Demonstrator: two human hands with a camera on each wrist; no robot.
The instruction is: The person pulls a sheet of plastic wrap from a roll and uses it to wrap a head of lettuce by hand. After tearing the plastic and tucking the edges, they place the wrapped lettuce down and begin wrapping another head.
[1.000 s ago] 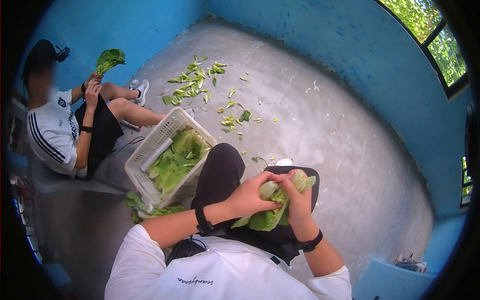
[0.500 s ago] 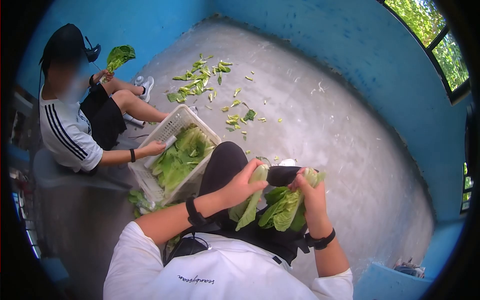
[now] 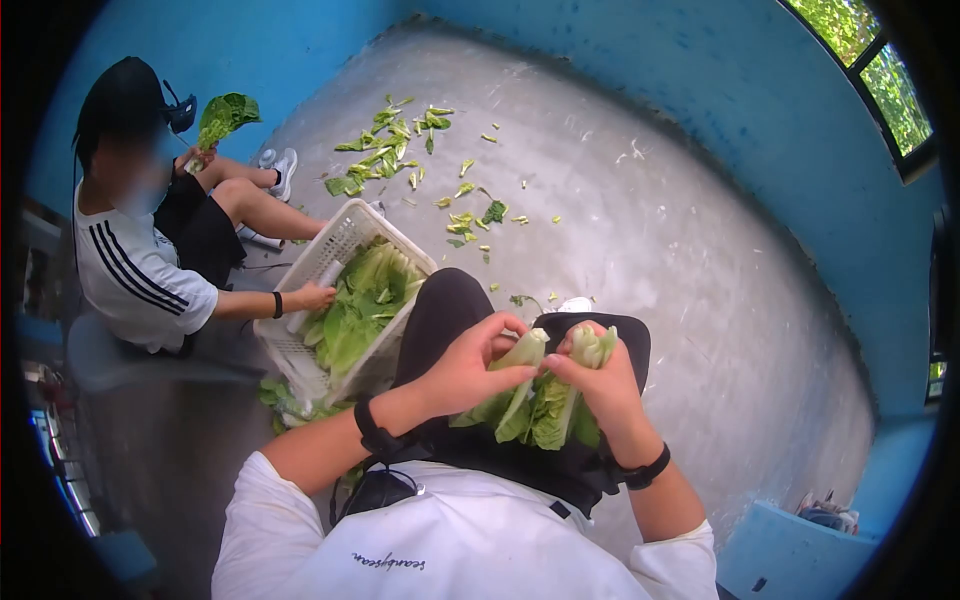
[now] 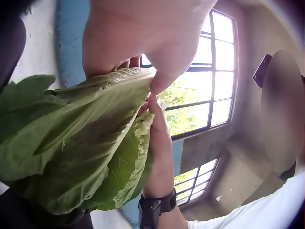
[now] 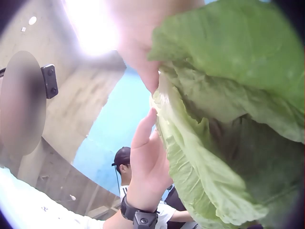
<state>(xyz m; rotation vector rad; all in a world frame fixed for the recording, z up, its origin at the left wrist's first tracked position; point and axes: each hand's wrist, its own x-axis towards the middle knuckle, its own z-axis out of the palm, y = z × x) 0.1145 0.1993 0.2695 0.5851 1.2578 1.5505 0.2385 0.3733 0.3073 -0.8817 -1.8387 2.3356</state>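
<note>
In the head view both hands are over the lap, close side by side. My left hand grips a pale lettuce piece by its white base, its green leaf hanging toward the lap. Beside it my right hand holds a leafy lettuce head, whose cut pale end points up. The left wrist view shows broad lettuce leaves hanging below the left thumb, with the right hand just behind. In the right wrist view, ribbed leaves spread out from the right hand, the left thumb near their base.
A white plastic basket holding lettuce leaves stands left of my knee. Past it sits another person with a lettuce leaf in one hand, the other reaching into the basket. Leaf scraps lie on the grey floor.
My hands were together on the lettuce, then drew apart with a piece in the left, and are now closer again. The other person's near hand moved from their leaf down to the basket.
</note>
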